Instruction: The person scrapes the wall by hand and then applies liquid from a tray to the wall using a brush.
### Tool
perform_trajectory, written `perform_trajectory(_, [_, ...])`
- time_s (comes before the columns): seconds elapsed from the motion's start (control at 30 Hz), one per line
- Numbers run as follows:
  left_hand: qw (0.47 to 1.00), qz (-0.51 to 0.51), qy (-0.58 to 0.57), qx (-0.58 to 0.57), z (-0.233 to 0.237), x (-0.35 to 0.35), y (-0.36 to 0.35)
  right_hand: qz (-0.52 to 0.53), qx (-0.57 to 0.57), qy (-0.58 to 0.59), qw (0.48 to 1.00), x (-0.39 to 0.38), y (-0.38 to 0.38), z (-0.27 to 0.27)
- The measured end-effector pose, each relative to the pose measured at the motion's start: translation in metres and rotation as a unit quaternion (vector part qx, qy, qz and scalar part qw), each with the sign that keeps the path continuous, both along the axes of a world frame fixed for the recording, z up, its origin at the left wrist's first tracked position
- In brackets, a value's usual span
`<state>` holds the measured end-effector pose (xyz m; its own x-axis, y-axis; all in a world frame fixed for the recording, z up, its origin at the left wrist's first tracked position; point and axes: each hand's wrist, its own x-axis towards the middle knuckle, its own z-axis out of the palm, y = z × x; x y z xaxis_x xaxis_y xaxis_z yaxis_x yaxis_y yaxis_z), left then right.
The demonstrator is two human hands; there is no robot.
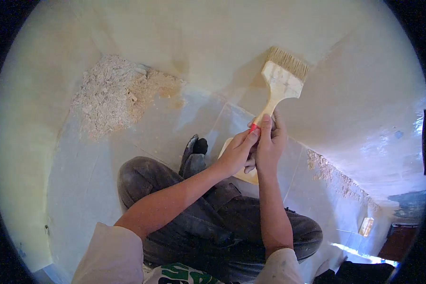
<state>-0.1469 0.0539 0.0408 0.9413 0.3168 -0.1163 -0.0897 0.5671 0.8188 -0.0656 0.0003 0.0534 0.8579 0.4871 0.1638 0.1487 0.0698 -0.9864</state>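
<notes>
A wide, flat paintbrush (284,78) with a pale wooden handle is held up in front of me, its bristles pointing up and away toward the wall. My right hand (272,139) is closed around the lower handle, thumb along it. My left hand (240,150) is closed at the red-marked part of the handle, close against the right hand; some of its fingers are hidden. Behind and below both hands is a pale yellowish object (246,177), perhaps a tub, mostly covered by the hands and wrists.
I sit cross-legged on a grey tiled floor (87,170). A heap of scraped flakes (110,97) lies in the left corner against the wall (213,33). More debris (333,171) lines the right wall's foot. A small pale block-like item (366,226) and a dark reddish object (402,240) stand at lower right.
</notes>
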Motion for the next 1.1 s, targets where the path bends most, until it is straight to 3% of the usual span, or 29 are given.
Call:
perform_trajectory(0.63, [0.997,0.042,0.064,-0.027,-0.027,0.000,-0.015,0.014,-0.066,0.045,0.997,0.009,-0.003,-0.030])
perform_trajectory(0.87, [0.990,0.068,0.103,-0.074,-0.025,0.005,-0.022,0.017,-0.079,0.030,0.996,0.016,-0.006,-0.046])
perform_trajectory(1.1, [0.993,0.062,0.090,-0.033,-0.051,0.014,-0.027,-0.006,-0.111,-0.010,0.994,0.009,-0.010,-0.042])
